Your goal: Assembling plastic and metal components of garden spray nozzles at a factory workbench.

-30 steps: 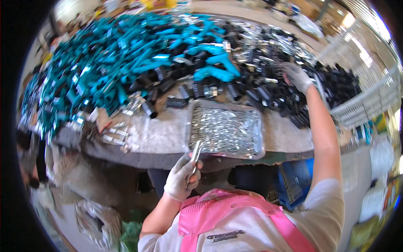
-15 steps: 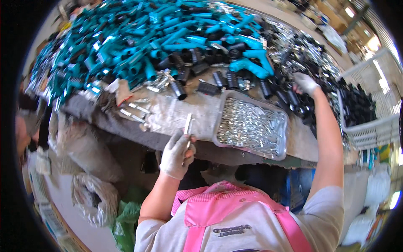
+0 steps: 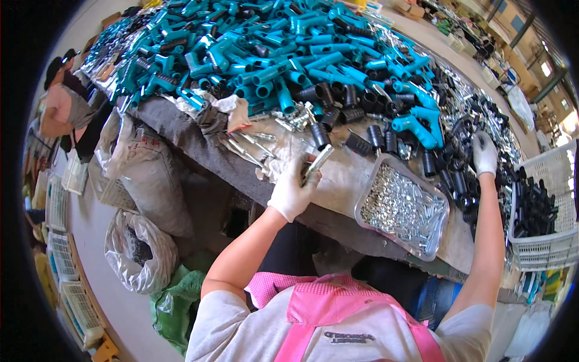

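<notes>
My left hand [image 3: 292, 190], in a white glove, is closed round a slim silver metal piece [image 3: 322, 158] that sticks up past the fingers. It is above the near edge of the cloth-covered table [image 3: 335, 190]. My right hand [image 3: 484, 155], also gloved, reaches into a heap of black plastic parts [image 3: 461, 187] mixed with metal pieces at the right; its fingertips are hidden there. Between the hands sits a clear plastic tray [image 3: 360, 211] filled with small shiny metal parts [image 3: 401, 202]. Left of the tray, several slender metal rods [image 3: 244, 151] lie on the cloth.
A large pile of teal pistol-shaped plastic housings [image 3: 325, 60] covers the far table. A white crate [image 3: 546, 241] holding black parts stands at the right. Sacks [image 3: 157, 187] and a plastic bag [image 3: 136, 265] are on the floor at left. Another person [image 3: 66, 108] is at far left.
The view has turned, so the table appears tilted and shifted. My left hand, still holding the metal piece, is farther over the table. My right hand remains at the black parts.
</notes>
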Tool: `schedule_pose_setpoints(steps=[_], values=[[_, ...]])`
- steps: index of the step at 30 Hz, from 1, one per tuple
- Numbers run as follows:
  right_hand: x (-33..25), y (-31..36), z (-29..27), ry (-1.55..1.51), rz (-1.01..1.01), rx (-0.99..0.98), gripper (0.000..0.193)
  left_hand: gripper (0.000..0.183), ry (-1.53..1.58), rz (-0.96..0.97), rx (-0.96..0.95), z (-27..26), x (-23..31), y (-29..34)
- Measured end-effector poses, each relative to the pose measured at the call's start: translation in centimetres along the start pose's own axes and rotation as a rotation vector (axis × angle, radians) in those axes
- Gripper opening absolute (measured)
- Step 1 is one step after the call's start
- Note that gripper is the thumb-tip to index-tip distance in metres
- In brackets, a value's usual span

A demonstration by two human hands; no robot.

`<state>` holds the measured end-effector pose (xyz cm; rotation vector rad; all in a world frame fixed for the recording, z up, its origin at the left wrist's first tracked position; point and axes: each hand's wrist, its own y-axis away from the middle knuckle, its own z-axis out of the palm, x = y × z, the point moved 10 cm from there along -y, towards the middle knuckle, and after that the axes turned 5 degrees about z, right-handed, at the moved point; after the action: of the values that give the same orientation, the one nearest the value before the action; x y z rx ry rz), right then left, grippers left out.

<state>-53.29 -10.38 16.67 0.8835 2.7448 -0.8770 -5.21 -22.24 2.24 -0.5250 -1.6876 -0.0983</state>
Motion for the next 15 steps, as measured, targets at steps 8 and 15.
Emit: schedule_pose_setpoints(steps=[8, 15], values=[[-48.6, 9.7, 10.6, -0.584, -0.828, -0.601, 0.032, 0.034, -0.328, 0.122, -0.059, -0.2, 0.2, -0.4], [-64.3, 14.6, 24.8, -0.051, -1.072, -0.576, 0.048, 0.021, -0.276, 0.305, -0.117, 2.3, -2.9, -0.2]])
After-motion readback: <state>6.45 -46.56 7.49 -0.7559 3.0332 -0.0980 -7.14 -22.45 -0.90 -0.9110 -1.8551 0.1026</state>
